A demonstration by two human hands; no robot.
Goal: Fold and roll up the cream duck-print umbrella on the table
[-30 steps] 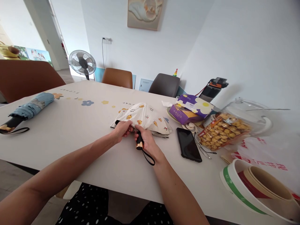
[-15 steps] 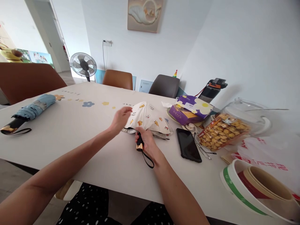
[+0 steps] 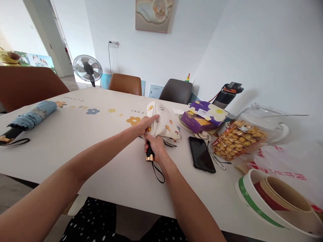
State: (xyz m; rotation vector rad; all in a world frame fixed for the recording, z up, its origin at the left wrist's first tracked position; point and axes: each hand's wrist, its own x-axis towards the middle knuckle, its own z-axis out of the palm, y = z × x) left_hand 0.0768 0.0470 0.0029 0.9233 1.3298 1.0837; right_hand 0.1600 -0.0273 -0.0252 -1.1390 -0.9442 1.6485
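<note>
A cream umbrella (image 3: 166,121) with small yellow cartoon prints lies over the table, its canopy folded down but loose and spreading to the right. My right hand (image 3: 156,148) is wrapped round its black handle, close under the canopy; the gold-coloured end and a black wrist strap stick out below. On the canopy's left side, my left hand (image 3: 147,124) grips the fabric, thumb laid across the front. The fingers of that hand are mostly hidden behind the cloth. Far to the left rests a blue folded umbrella (image 3: 35,114) with a black and gold handle.
Right of the umbrella lie a black phone (image 3: 201,154) and a charging cable. Beyond are a purple tissue box (image 3: 199,117), a dark bottle (image 3: 227,95), a clear jug (image 3: 267,126), a bag of snacks (image 3: 237,141) and paper tubs (image 3: 264,201). Chairs and a fan (image 3: 88,67) stand behind the white table (image 3: 106,174).
My left hand has moved right and closed on the canopy, which is now gathered narrower on its left side. My right hand stays on the handle. The view has shifted slightly.
</note>
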